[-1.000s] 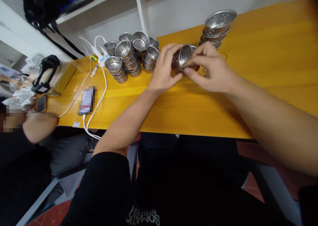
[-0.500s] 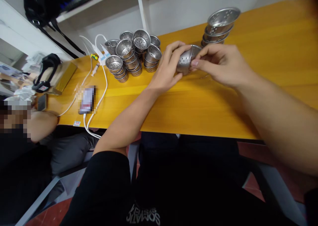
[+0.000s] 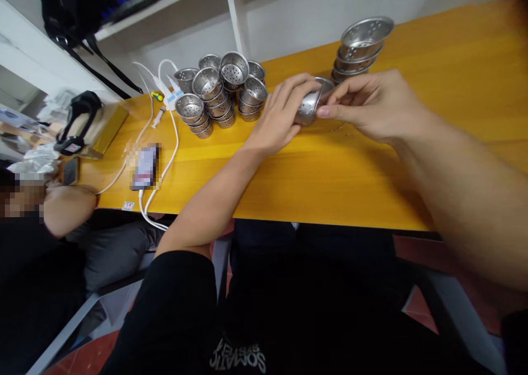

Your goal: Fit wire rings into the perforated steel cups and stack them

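Above the yellow wooden table (image 3: 313, 177), both my hands grip one small perforated steel cup (image 3: 308, 106). My left hand (image 3: 277, 115) wraps its left side, fingers curled over the top. My right hand (image 3: 371, 106) pinches its right rim with thumb and forefinger. The cup is tilted, with its opening mostly hidden by my fingers. To its left stands a cluster of stacked perforated steel cups (image 3: 220, 92). Behind my right hand rises a stack of wider perforated steel bowls (image 3: 361, 48).
A phone (image 3: 144, 167) lies on the table's left part with white cables (image 3: 165, 144) looping past it. A black strap rests on a yellow box (image 3: 88, 126) at the far left. Another person's arm (image 3: 66, 207) leans at the left edge. A black bag (image 3: 74, 6) hangs from white shelves.
The cup has been turned in my hands from opening facing me to its holed side showing. My right hand has drawn slightly back to the right while keeping hold of the rim.
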`<action>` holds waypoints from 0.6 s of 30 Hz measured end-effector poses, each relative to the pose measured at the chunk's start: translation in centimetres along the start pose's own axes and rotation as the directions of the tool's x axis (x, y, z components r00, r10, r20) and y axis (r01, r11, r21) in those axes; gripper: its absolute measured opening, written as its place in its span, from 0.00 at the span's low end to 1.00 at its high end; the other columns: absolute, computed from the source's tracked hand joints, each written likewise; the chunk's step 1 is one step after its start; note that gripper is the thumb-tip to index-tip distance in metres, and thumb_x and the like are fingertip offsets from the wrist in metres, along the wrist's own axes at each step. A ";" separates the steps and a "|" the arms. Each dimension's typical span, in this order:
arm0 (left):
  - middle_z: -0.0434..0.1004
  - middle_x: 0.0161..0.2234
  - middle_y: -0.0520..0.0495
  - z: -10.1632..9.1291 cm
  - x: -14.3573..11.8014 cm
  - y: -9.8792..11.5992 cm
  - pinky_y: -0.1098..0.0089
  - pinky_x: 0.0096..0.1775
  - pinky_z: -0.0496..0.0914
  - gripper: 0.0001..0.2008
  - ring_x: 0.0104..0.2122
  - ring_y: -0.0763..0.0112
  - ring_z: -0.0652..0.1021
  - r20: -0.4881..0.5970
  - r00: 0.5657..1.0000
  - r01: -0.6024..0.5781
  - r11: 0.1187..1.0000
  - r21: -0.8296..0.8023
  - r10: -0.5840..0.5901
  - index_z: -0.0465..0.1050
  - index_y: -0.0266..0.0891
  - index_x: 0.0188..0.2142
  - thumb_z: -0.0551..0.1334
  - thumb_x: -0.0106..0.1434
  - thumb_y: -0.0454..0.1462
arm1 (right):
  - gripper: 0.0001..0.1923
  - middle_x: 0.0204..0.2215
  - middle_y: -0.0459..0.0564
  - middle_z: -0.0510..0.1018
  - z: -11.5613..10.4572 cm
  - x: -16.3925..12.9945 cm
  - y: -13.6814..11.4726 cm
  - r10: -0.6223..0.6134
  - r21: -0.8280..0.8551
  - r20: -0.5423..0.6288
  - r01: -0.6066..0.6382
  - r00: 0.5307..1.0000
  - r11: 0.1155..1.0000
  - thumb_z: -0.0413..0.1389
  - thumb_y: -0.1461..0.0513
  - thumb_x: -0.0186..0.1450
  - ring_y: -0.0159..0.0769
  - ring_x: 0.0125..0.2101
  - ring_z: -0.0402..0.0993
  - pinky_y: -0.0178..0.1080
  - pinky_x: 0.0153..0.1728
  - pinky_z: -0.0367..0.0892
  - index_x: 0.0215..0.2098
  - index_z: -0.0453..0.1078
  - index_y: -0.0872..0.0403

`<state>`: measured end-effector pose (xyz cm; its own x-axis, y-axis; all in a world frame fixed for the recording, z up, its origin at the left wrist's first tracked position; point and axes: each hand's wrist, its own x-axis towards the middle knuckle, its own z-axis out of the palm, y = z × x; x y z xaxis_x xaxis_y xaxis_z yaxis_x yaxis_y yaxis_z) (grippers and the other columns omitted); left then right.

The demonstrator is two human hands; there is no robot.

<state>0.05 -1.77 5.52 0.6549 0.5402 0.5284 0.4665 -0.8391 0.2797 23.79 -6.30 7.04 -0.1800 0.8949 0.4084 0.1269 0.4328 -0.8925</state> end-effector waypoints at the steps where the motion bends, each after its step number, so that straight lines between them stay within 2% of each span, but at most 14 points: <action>1: 0.63 0.74 0.40 0.0 0.1 -0.1 0.48 0.76 0.59 0.35 0.75 0.50 0.65 -0.020 1.000 -0.013 1.000 -0.002 0.013 0.62 0.49 0.72 0.58 0.65 0.36 | 0.27 0.32 0.47 0.83 0.0 0.0 0.0 0.000 -0.009 -0.002 0.000 1.000 1.000 0.81 0.40 0.51 0.38 0.33 0.78 0.51 0.45 0.82 0.31 0.80 0.48; 6: 0.68 0.70 0.42 0.2 0.2 -0.3 0.46 0.72 0.64 0.39 0.71 0.50 0.70 -0.094 0.990 -0.107 0.994 0.017 0.108 0.63 0.50 0.70 0.58 0.58 0.31 | 0.29 0.32 0.47 0.83 -0.5 0.0 -0.4 -0.007 -0.028 0.013 0.008 1.000 1.000 0.80 0.38 0.50 0.39 0.33 0.78 0.53 0.45 0.83 0.31 0.80 0.48; 9: 0.67 0.72 0.43 0.0 0.1 -0.5 0.48 0.76 0.59 0.38 0.74 0.51 0.67 -0.080 0.996 -0.038 0.998 -0.042 0.035 0.64 0.53 0.70 0.60 0.61 0.33 | 0.30 0.32 0.48 0.82 -1.0 0.1 -0.4 -0.067 -0.101 0.019 0.069 0.998 0.993 0.79 0.36 0.52 0.39 0.33 0.78 0.55 0.47 0.84 0.31 0.80 0.49; 14: 0.64 0.75 0.40 -0.2 0.0 -1.8 0.46 0.78 0.54 0.37 0.77 0.49 0.61 -0.087 0.995 0.036 0.989 -0.142 -0.049 0.61 0.53 0.72 0.66 0.65 0.45 | 0.26 0.42 0.54 0.81 -2.2 0.4 0.3 -0.271 -0.355 -0.106 0.218 0.957 0.909 0.78 0.39 0.58 0.44 0.43 0.81 0.62 0.55 0.81 0.34 0.82 0.49; 16: 0.63 0.74 0.40 0.1 -0.1 -2.5 0.45 0.78 0.54 0.41 0.77 0.47 0.60 -0.141 0.985 0.075 0.981 -0.178 -0.101 0.58 0.51 0.74 0.67 0.66 0.53 | 0.24 0.47 0.56 0.80 -3.2 0.4 0.8 -0.293 -0.349 -0.061 0.255 0.954 0.902 0.78 0.41 0.59 0.44 0.45 0.81 0.60 0.55 0.81 0.36 0.83 0.49; 18: 0.65 0.72 0.42 0.7 -0.3 -3.1 0.47 0.77 0.58 0.44 0.74 0.48 0.62 -0.255 0.949 0.133 0.967 -0.217 -0.187 0.57 0.53 0.73 0.64 0.65 0.64 | 0.23 0.47 0.55 0.80 -4.4 0.5 1.4 -0.286 -0.348 0.053 0.286 0.957 0.893 0.77 0.42 0.60 0.40 0.43 0.80 0.56 0.52 0.82 0.38 0.82 0.49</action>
<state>-1.20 0.72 3.89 0.3828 0.6534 0.6531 0.4092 -0.7537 0.5142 28.22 -4.75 6.81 -0.2604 0.7267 0.6357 0.4015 0.6803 -0.6132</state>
